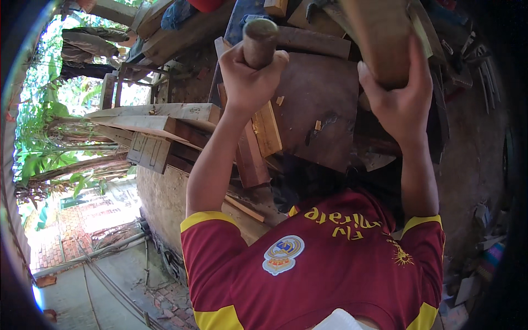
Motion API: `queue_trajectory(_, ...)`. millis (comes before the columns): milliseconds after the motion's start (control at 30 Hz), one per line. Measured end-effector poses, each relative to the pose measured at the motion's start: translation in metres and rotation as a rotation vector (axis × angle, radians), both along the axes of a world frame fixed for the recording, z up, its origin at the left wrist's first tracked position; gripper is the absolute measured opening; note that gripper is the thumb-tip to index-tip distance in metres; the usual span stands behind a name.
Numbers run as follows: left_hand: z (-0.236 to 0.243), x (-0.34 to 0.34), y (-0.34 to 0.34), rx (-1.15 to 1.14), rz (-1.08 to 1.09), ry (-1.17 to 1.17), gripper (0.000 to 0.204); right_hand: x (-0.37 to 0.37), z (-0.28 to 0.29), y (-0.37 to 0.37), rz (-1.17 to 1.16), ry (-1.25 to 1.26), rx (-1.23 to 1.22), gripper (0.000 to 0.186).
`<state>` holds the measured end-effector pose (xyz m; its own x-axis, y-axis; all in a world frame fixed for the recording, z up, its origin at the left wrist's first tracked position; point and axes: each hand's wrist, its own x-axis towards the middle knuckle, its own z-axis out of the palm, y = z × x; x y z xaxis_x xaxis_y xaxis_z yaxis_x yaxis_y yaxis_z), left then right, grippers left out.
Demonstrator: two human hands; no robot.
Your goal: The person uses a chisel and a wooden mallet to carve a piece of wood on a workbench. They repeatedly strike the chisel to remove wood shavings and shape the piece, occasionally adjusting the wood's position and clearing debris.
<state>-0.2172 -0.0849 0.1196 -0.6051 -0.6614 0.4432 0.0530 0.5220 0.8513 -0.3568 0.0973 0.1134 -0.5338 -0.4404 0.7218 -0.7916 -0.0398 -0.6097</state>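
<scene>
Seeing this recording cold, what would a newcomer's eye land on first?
Probably the maroon shirt with yellow trim, filling the lower middle. Above it, the left hand grips a thick round-ended cylinder near the top centre, while the right hand holds a blurred piece of wood at upper right. Bright greenery stands out along the left edge.

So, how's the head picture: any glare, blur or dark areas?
Head view: bright daylight washes out parts around the foliage at left; the wooden piece in the right hand looks blurred, probably from motion; the corners are black.
</scene>
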Motion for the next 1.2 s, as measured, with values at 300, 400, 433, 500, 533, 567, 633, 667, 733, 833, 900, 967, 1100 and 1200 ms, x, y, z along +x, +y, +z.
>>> queue_trajectory(300,-0.003,-0.017,0.016,-0.118,-0.031,-0.138,0.019,-0.001,-0.030,0.023,-0.062,-0.128,0.091,0.066)
queue_trajectory(400,-0.012,-0.020,0.012,-0.198,-0.052,-0.203,0.018,-0.008,-0.024,0.030,0.066,-0.094,0.150,0.067)
queue_trajectory(433,-0.011,-0.021,0.013,-0.191,-0.056,-0.221,0.018,-0.010,-0.021,0.034,0.118,-0.066,0.206,0.067)
queue_trajectory(500,-0.008,-0.022,0.014,-0.177,-0.061,-0.255,0.018,-0.002,-0.032,0.033,-0.015,-0.237,0.112,0.068)
queue_trajectory(533,-0.011,-0.023,0.014,-0.201,-0.073,-0.233,0.018,0.000,-0.036,0.032,-0.069,-0.318,0.066,0.069)
queue_trajectory(567,-0.015,-0.025,0.014,-0.226,-0.085,-0.211,0.018,0.000,-0.034,0.034,0.007,-0.296,0.135,0.069)
queue_trajectory(633,-0.017,-0.026,0.015,-0.246,-0.111,-0.215,0.018,-0.001,-0.030,0.040,0.158,-0.253,0.271,0.070)
queue_trajectory(667,-0.016,-0.025,0.016,-0.242,-0.127,-0.240,0.018,0.000,-0.032,0.039,0.096,-0.262,0.218,0.068)
queue_trajectory(733,-0.016,-0.027,0.018,-0.241,-0.141,-0.271,0.018,0.002,-0.043,0.036,-0.031,-0.273,0.111,0.065)
queue_trajectory(833,-0.017,-0.030,0.018,-0.236,-0.134,-0.285,0.017,0.002,-0.056,0.042,-0.004,-0.215,0.156,0.070)
queue_trajectory(900,-0.019,-0.028,0.017,-0.211,-0.126,-0.289,0.017,-0.003,-0.054,0.047,0.002,-0.186,0.192,0.071)
queue_trajectory(967,-0.017,-0.028,0.017,-0.258,-0.122,-0.273,0.017,-0.002,-0.052,0.049,-0.064,-0.273,0.129,0.073)
queue_trajectory(1100,-0.019,-0.033,0.019,-0.247,-0.146,-0.302,0.018,0.017,-0.060,0.040,-0.277,-0.612,-0.270,0.076)
queue_trajectory(1200,-0.016,-0.036,0.021,-0.262,-0.138,-0.321,0.019,0.020,-0.055,0.054,-0.235,-0.206,0.115,0.073)
